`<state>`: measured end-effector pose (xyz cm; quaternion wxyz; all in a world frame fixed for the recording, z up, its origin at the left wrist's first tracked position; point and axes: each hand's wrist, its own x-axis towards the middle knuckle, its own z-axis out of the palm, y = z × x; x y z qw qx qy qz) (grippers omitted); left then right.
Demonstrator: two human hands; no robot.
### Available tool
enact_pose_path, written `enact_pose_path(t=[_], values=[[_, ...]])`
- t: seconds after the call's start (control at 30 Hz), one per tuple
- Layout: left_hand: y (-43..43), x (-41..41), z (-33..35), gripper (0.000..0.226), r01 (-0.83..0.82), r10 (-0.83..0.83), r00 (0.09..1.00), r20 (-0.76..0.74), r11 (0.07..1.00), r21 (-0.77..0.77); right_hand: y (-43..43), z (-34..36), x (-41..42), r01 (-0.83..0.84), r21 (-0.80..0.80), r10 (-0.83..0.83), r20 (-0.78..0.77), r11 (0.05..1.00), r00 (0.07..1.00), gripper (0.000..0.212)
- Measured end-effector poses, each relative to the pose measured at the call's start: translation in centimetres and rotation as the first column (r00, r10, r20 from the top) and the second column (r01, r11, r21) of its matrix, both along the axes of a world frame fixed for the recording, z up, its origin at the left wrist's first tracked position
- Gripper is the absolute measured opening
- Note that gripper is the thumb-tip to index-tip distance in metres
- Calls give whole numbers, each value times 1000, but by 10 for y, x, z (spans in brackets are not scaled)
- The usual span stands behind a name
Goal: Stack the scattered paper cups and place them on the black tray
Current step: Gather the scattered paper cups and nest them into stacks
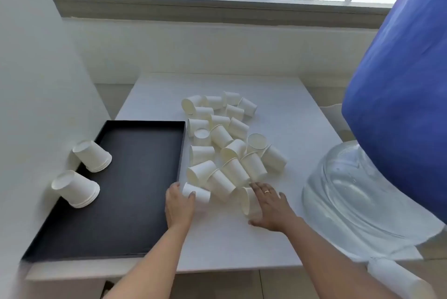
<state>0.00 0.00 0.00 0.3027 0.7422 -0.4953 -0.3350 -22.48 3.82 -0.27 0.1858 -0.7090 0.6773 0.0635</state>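
Observation:
Several white paper cups (223, 139) lie scattered on their sides and upside down across the middle of the white table. The black tray (135, 192) sits at the left and holds two short stacks of cups, a far stack (93, 155) and a near stack (76, 188), both tilted against the wall. My left hand (180, 204) grips a lying cup (199, 194) at the pile's near edge, beside the tray's right rim. My right hand (272, 206) wraps around another lying cup (248, 200) whose open mouth faces left.
A large clear water jug (358, 192) lies at the right edge of the table, under a blue cloth (399, 80). A white wall (36, 80) stands directly left of the tray. A window ledge (217, 8) runs behind the table.

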Motion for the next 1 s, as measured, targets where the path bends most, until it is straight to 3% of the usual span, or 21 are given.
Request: enact_pose_path(t=[0.17,0.27,0.37,0.57,0.83,1.0], values=[[3,5,-3,31,-86,97,985,-142,993,80,8,-7,2,34,-15,-36,-81,999,996,82],[8,7,-5,14,-56,68,988,-137,994,93,14,-12,8,40,-39,-43,-89,998,995,77],[17,7,-12,25,-43,56,983,-174,996,76,22,-20,13,49,-65,-54,-74,997,996,76],[37,5,-12,22,-13,16,958,-288,1000,14,30,-22,29,51,-104,-56,-49,993,997,72],[51,-2,-3,24,170,-154,882,-445,985,-3,34,-16,48,83,-145,-73,70,986,995,73],[57,-11,0,22,273,-255,865,-431,962,-21,33,-13,60,63,-199,-42,112,978,993,73]])
